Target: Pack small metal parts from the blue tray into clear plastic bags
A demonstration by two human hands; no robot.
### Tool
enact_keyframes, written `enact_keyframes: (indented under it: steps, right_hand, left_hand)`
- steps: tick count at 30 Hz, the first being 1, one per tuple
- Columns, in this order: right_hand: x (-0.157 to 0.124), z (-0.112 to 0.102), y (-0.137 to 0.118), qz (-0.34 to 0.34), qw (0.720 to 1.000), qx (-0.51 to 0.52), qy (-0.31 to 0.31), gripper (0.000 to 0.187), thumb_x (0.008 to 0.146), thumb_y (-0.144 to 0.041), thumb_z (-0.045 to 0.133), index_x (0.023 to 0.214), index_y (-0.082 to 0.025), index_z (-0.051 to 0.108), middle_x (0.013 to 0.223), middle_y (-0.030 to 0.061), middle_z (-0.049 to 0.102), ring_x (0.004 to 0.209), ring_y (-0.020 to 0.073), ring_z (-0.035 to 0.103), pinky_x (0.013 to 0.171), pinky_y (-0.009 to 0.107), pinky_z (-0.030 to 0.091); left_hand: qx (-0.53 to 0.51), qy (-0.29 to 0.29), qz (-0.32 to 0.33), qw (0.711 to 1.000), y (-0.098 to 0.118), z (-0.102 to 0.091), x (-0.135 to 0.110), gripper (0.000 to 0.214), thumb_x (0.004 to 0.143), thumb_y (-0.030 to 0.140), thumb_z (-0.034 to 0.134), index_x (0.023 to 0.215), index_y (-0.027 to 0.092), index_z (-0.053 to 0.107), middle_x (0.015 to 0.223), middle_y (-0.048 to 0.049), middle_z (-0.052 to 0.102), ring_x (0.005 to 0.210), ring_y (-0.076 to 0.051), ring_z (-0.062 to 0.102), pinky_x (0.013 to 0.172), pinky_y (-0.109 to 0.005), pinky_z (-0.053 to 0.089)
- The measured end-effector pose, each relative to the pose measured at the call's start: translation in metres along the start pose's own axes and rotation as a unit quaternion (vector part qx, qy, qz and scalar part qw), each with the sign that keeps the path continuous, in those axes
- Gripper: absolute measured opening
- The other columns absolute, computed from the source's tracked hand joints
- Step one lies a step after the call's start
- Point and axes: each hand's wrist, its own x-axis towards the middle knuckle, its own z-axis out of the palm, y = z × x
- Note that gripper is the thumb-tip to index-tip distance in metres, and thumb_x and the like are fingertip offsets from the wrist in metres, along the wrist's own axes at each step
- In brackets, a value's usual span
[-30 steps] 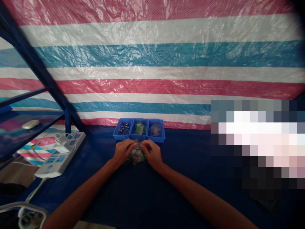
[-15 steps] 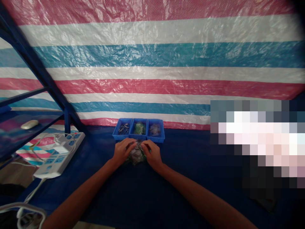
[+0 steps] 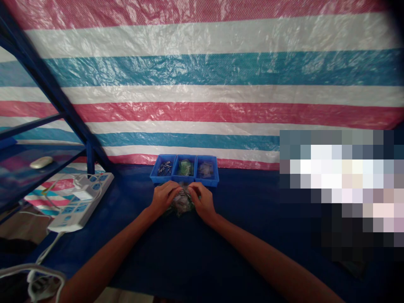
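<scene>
Both my hands work together on a small clear plastic bag (image 3: 181,207) with green and metallic contents, lying on the table just in front of a blue three-compartment tray (image 3: 211,182). My left hand (image 3: 163,198) grips the bag's left side, and my right hand (image 3: 202,202) grips its right side. Their fingertips nearly meet over the top of the bag. The tray's left compartment holds several small metal pins (image 3: 164,168), the middle one a green packet (image 3: 185,167), and the right one clear packets (image 3: 205,169).
A white power strip (image 3: 80,202) with cables lies left of my hands on the dark blue table cover (image 3: 176,252). A white computer mouse (image 3: 41,162) rests on a blue-framed shelf (image 3: 44,153). Striped tarpaulin (image 3: 202,67) hangs behind. A pixelated patch (image 3: 341,189) hides the right side.
The whole scene sits slightly higher in the view. Both hands stay on the bag, with only small shifts of the fingers at its top.
</scene>
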Motion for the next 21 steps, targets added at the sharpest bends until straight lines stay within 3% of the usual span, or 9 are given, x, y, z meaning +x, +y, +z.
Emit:
enact_keyframes:
  steps: [14, 21]
  right_hand:
    - [0.0001, -0.0004, -0.0011, 0.003, 1.000, 0.005, -0.002, 0.018, 0.088, -0.031, 0.049, 0.084, -0.018, 0.060, 0.076, 0.0018, 0.061, 0.067, 0.0138, 0.055, 0.064, 0.024, 0.042]
    - [0.0005, 0.0000, -0.0012, 0.002, 1.000, -0.003, 0.004, 0.020, 0.088, -0.032, 0.047, 0.083, -0.018, 0.060, 0.075, 0.0022, 0.061, 0.067, 0.0140, 0.055, 0.064, 0.024, 0.043]
  left_hand:
    - [0.023, 0.007, -0.017, 1.000, 0.0019, -0.0009, -0.0002, 0.015, 0.089, 0.023, 0.050, 0.080, 0.016, 0.060, 0.074, -0.0030, 0.064, 0.068, -0.012, 0.059, 0.066, -0.023, 0.045]
    - [0.028, 0.009, -0.020, 0.999, 0.0041, -0.0014, 0.0013, 0.015, 0.088, 0.028, 0.052, 0.087, 0.016, 0.061, 0.077, -0.0028, 0.065, 0.065, -0.011, 0.059, 0.064, -0.022, 0.046]
